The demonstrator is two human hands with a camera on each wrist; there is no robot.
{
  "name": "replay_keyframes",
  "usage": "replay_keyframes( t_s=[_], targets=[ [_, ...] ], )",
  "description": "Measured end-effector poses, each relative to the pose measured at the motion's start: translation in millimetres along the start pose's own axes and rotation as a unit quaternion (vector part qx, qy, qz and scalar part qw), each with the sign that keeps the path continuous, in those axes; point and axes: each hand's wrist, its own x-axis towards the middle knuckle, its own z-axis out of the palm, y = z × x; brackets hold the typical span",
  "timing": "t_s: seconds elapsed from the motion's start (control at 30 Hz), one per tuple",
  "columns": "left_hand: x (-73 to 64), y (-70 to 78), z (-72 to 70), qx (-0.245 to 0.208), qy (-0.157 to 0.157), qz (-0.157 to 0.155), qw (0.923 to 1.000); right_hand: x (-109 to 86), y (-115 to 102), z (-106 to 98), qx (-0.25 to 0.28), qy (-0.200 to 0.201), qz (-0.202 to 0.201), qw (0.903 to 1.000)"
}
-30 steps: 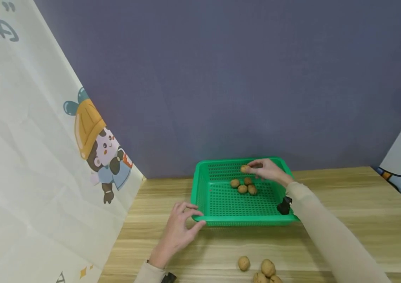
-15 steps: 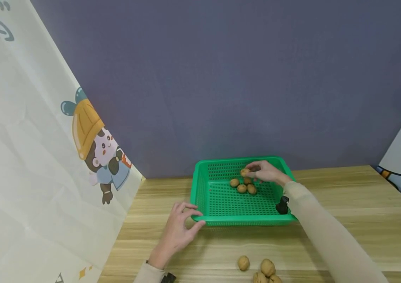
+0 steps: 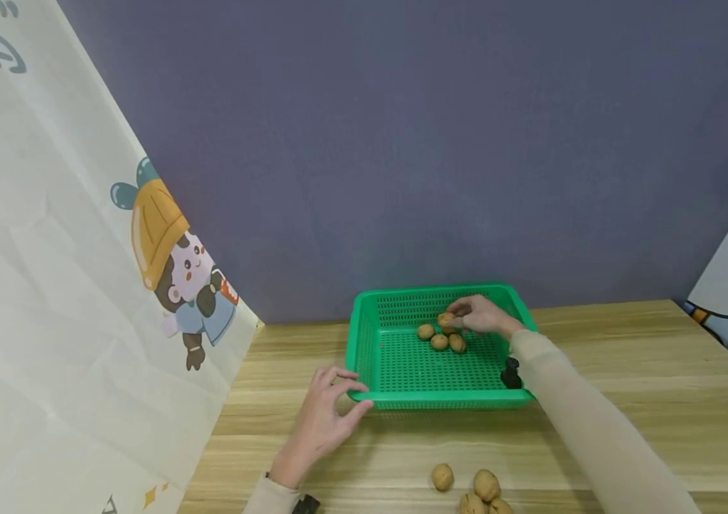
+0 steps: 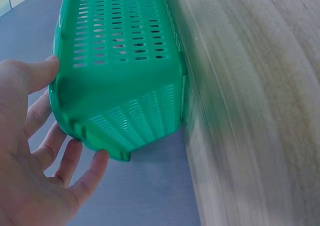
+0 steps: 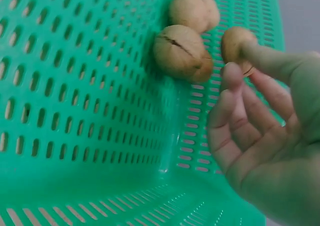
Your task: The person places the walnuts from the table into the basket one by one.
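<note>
A green plastic basket [image 3: 447, 400] with slotted walls stands on the wooden table. My left hand [image 3: 325, 414] grips its near left corner, thumb and fingertips at the rim [image 4: 59, 103]. Inside the basket, toward the back, my right hand [image 3: 484, 315] pinches a walnut [image 5: 235, 43] between thumb and fingers, low over the other walnuts. Several walnuts [image 3: 440, 343] lie grouped on the basket floor; one of them [image 5: 177, 48] shows a dark crack along its shell. The right fingers partly hide the held walnut.
More walnuts [image 3: 487, 485] lie on the table [image 3: 377, 464] in front of the basket, some cut off by the lower edge of the head view. A dark grey panel [image 3: 402, 143] rises behind the basket. A white printed sheet [image 3: 49, 285] stands at the left.
My right hand has lowered with the pinched walnut, down toward the grouped walnuts in the basket. My left hand has stayed at the corner of the basket.
</note>
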Motion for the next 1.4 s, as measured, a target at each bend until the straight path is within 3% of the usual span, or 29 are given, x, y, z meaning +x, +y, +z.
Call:
replay_keyframes(
  t_s=[0.53, 1.17, 1.4],
  targets=[
    [1.6, 0.8, 1.3, -0.001, -0.002, -0.004, 1.0, 17.6, 9, 16, -0.063, 0.004, -0.016, 0.9979],
    [0.5, 4.2, 2.6, -0.005, -0.006, -0.015, 0.9999, 22.1, 14, 18, -0.081, 0.0, -0.036, 0.9961],
    [2.2, 3.4, 1.9, 0.0, -0.004, -0.014, 0.9999, 14.3, -2, 12, -0.051, 0.012, -0.038, 0.9979]
  ],
)
